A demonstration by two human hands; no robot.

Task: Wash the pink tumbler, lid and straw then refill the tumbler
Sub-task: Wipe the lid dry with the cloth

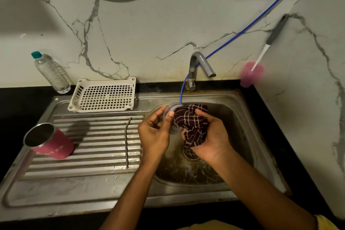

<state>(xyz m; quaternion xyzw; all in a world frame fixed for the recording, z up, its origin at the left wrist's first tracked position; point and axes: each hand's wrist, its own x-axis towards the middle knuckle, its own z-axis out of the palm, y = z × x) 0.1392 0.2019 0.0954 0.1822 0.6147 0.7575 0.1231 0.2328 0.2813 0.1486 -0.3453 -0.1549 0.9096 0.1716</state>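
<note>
Over the sink basin my left hand grips a clear round lid by its edge. My right hand holds a bunched dark checked cloth pressed against the lid's face. The pink tumbler stands tilted on the ribbed drainboard at the left, its steel inside showing. A bent metal straw lies along the drainboard, just left of my left wrist.
The tap stands behind the basin, with a blue hose running down past it. A white plastic rack and a clear water bottle sit at the back left. A pink cup with a brush stands in the right corner.
</note>
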